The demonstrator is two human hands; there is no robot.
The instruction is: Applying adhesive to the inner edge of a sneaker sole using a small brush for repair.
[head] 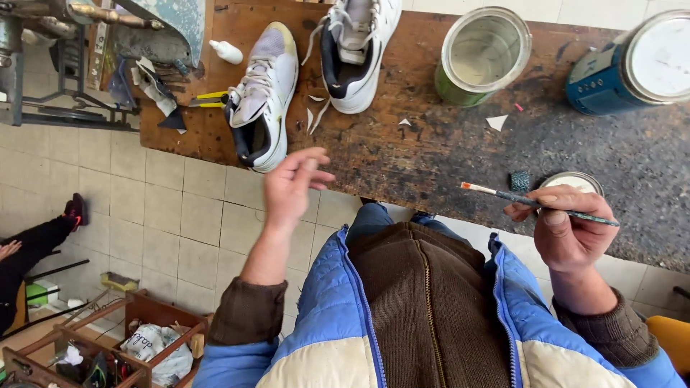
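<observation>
Nearest the lens, a blue-and-cream puffer jacket [316, 338] over a brown zipped cardigan [424, 309] fills the lower frame, its hem cut off at the bottom edge. At 3 o'clock the right hand [568, 230] pinches a thin paintbrush [535, 203] between thumb and fingers, the pale bristle tip pointing toward 9 o'clock; the hand covers most of a small round tin [575, 179], of which only the upper rim shows. At 10 o'clock from the cardigan the left hand [291, 187] hangs in the air, fingers loosely spread and holding nothing, just off the near edge of the dark, worn wooden workbench [431, 144] and close below the heel of a white sneaker [262, 93]. A second white sneaker [356, 50] lies at 12 o'clock, its toe cut by the top edge. Bare bench surface runs between the sneakers and an open green can [480, 57]; a blue can [632, 65] at 2 o'clock is clipped by the right edge. Tiled floor [144, 215] lies open at 9 o'clock, where another person's dark-clad leg [36, 244] reaches in. Clutter in a wooden crate [129, 338] at 7 o'clock is hard to make out.
</observation>
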